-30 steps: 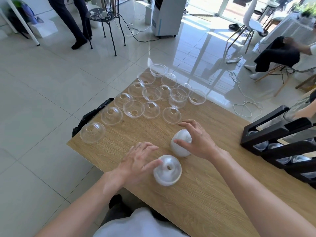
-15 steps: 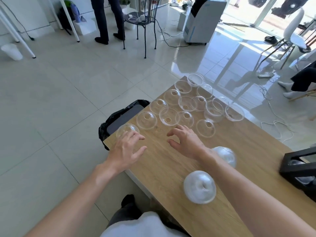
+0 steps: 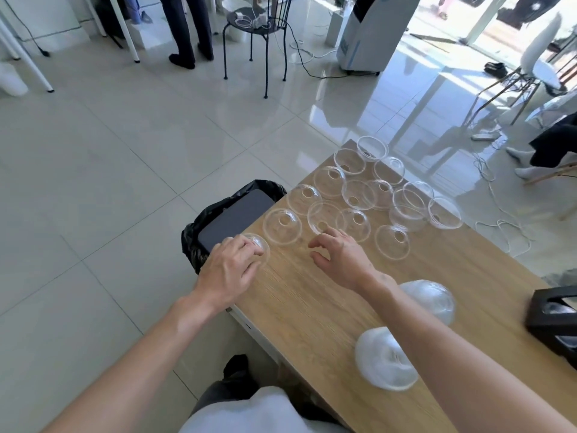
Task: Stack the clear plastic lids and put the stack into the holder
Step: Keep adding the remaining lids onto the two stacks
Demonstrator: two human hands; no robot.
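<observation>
Several clear dome lids [image 3: 354, 193] lie spread over the far end of the wooden table [image 3: 312, 310]. My left hand [image 3: 231, 265] covers the nearest single lid [image 3: 260, 243] at the table's left corner, fingers curled round it. My right hand [image 3: 340, 257] hovers just short of another lid [image 3: 324, 214], fingers spread and holding nothing. Two whitish lid stacks lie on the table near me, one [image 3: 385, 359] by my right forearm, the other [image 3: 429, 300] behind it. The black holder [image 3: 549, 314] shows partly at the right edge, with lids inside.
A bin with a black bag [image 3: 231, 214] stands on the floor against the table's left edge. Beyond are a black metal chair [image 3: 259, 29], a standing person's legs [image 3: 187, 26], floor cables [image 3: 499, 195], and a seated person at far right.
My view has swung left. Both hands left the two stacks and moved forward to the loose lids; my left hand has come down onto the corner lid.
</observation>
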